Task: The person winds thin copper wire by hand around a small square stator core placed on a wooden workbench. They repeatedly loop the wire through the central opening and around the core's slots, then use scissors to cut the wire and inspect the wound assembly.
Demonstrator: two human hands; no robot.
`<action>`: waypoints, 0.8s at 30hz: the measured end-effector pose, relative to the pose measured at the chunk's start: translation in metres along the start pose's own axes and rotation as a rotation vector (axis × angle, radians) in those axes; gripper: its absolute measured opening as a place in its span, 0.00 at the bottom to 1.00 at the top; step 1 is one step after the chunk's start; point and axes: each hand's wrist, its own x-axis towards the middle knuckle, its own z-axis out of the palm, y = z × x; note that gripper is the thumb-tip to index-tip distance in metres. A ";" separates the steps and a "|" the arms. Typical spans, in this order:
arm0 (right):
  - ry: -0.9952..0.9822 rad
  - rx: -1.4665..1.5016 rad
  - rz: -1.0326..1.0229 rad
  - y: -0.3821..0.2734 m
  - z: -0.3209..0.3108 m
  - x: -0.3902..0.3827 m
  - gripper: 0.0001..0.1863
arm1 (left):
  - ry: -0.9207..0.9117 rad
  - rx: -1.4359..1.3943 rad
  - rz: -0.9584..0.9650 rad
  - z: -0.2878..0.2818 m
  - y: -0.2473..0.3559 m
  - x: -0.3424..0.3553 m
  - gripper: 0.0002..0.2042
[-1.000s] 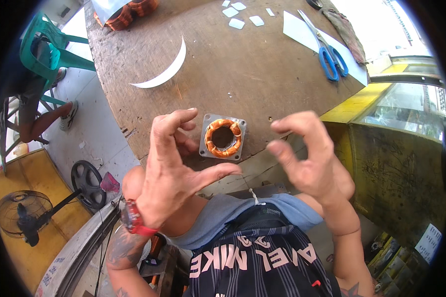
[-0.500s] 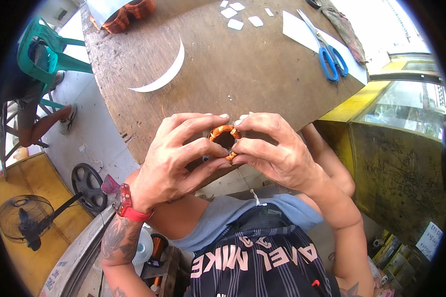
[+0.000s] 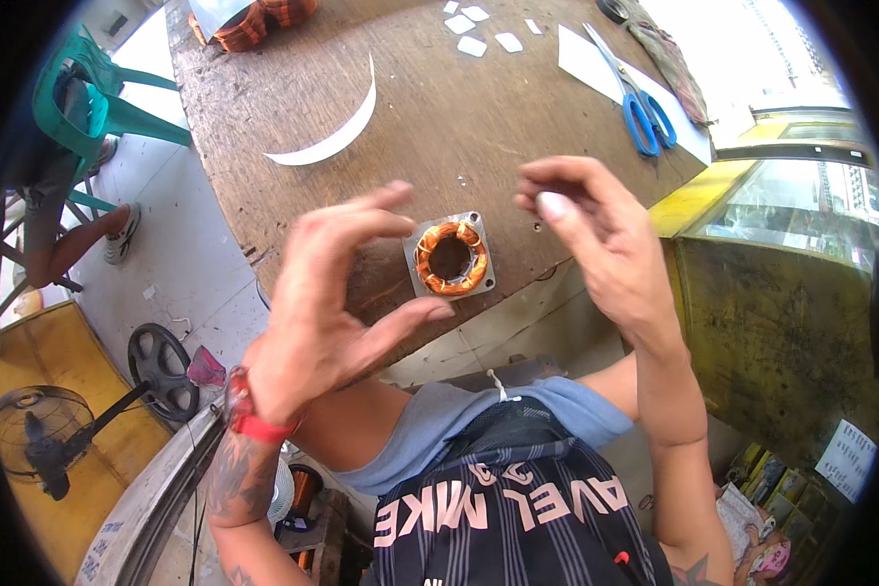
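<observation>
A motor stator [image 3: 449,256] with a ring of orange copper windings and a square grey metal body lies at the table's near edge. Its round bore faces up, and light ties cross the coil. My left hand [image 3: 327,283] is open on its left side, thumb and fingers apart and slightly blurred. To the upper right, my right hand [image 3: 601,244] is lifted away from the stator. Its fingers are curled and the thumb lies close against them; whatever they hold, if anything, cannot be made out.
On the wooden table [image 3: 439,127] lie a curved white paper strip [image 3: 337,137], small white paper pieces [image 3: 472,46], blue-handled scissors [image 3: 640,107] on a white sheet, and more copper-wound parts [image 3: 239,29]. A yellow cabinet [image 3: 752,293] stands right, a fan [image 3: 34,430] at lower left.
Both hands have come off the stator, the left opening and moving left, the right rising to the right. The stator, held before, now lies on the table with its square body showing.
</observation>
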 end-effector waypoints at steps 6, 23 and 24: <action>-0.032 -0.302 -0.252 0.009 -0.012 -0.024 0.13 | 0.230 0.189 -0.324 -0.031 0.035 0.004 0.13; -0.249 -0.315 -0.544 0.029 0.019 -0.011 0.20 | -0.046 -0.004 -0.119 0.015 0.012 0.030 0.15; -0.243 -0.310 -0.512 0.028 0.018 -0.012 0.21 | -0.042 -0.069 -0.192 0.012 0.016 0.026 0.16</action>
